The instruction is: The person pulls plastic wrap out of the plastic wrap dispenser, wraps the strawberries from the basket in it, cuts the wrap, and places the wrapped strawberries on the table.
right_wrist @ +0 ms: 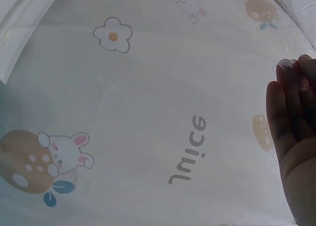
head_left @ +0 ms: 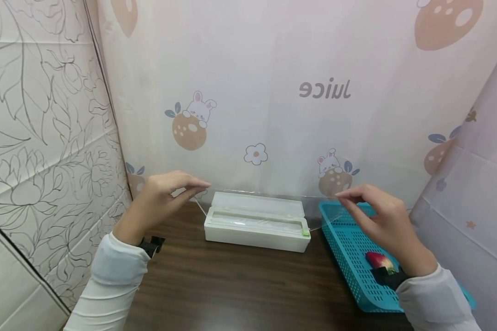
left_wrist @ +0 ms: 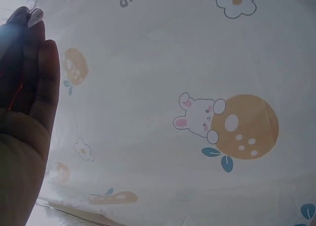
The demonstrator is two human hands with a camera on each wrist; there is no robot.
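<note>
Dark wood surface (head_left: 240, 285) sits in front of a cream curtain (head_left: 273, 69) printed with bunnies, flowers and mirrored "Juice" lettering; a leaf-pattern cloth panel (head_left: 37, 128) hangs on the left.

Head view: white cling-film dispenser box (head_left: 257, 227) lies mid-surface at the far edge, lid up, green slider tab at its right end. A clear film sheet (head_left: 269, 204) is pulled up out of the box and stretched level between both hands, just above and behind the box. Left hand (head_left: 161, 197) pinches the film's left corner with fingertips and thumb, raised off the surface, left of the box. Right hand (head_left: 381, 220) pinches the film's right corner the same way, held over the near-left part of a teal perforated basket (head_left: 348, 257) that stands just right of the box. A red strawberry-like fruit (head_left: 378, 261) lies in the basket, partly hidden by the right wrist. Both arms wear white sleeves (head_left: 116, 276) with dark wrist straps.

Left wrist view: left hand (left_wrist: 24, 112) at the frame's left edge, fingers together and extended up, tips closed on something thin; film itself hard to make out. Curtain fills the rest.

Right wrist view: right hand (right_wrist: 296, 132) at the right edge, fingertips pressed together in a pinching grip. Faint sheen of film across the curtain; white edge in the top-left corner, cannot tell what it is.
</note>
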